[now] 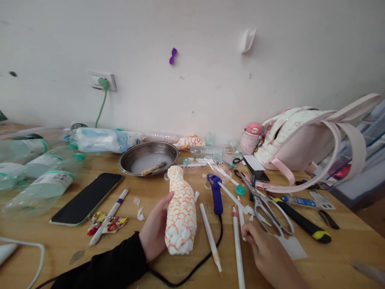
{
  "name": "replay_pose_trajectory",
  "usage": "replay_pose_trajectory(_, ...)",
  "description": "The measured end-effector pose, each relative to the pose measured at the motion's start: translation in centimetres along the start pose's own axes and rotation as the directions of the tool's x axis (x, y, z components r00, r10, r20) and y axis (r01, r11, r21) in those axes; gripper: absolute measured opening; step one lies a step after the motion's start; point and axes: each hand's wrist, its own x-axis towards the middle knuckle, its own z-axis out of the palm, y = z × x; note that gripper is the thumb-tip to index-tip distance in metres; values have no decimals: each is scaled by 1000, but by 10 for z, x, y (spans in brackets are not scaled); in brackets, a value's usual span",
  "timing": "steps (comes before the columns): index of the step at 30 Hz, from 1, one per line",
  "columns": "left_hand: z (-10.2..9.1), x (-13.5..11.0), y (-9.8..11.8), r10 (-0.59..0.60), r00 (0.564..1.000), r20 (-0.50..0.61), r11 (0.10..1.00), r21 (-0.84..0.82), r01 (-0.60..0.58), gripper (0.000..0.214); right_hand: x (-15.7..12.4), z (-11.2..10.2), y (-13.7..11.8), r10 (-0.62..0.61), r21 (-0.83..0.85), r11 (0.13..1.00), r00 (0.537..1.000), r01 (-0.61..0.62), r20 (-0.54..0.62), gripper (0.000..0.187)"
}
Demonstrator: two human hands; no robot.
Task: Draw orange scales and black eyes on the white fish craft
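Note:
My left hand (156,228) is wrapped round a small paper-covered bottle (181,212) painted with orange scales, its narrow neck pointing up and away. On the right, my right hand (269,251) is closed, fingertips pinched at the lower end of a short white marker (241,214) with a reddish tip. Just left of that lies a long white marker (238,249) with a pink band. Between my hands rests another white marker (210,237) with an orange tip. A blue glue gun (215,192) with a white glue stick lies behind it.
Scissors (266,204) and a black-yellow utility knife (303,220) lie right. A metal bowl (126,162) with a brush stands behind. Left are a phone (87,198), a purple-banded marker (110,216) and plastic bottles (51,180). A bag (297,140) stands back right. The glue gun's cord crosses the front.

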Motion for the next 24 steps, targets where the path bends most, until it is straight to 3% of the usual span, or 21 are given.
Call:
replay_pose_trajectory(10,-4,3,3,-7,999,43,1000,-17,8,52,-2,4,5,15,31,999,1000,-15,20,26)
replay_pose_trajectory(16,-2,-1,-1,5,994,105,999,-54,0,35,7,-2,12,11,71,997,998,-16,61,31)
replay_pose_trajectory(20,-1,-5,-6,-48,994,95,997,-53,54,32,21,-11,19,105,27,994,984,-110,142,38)
replay_pose_trajectory(24,-5,-4,-6,-83,995,49,996,-42,85,36,41,-26,31,228,-44,974,962,-224,149,28)
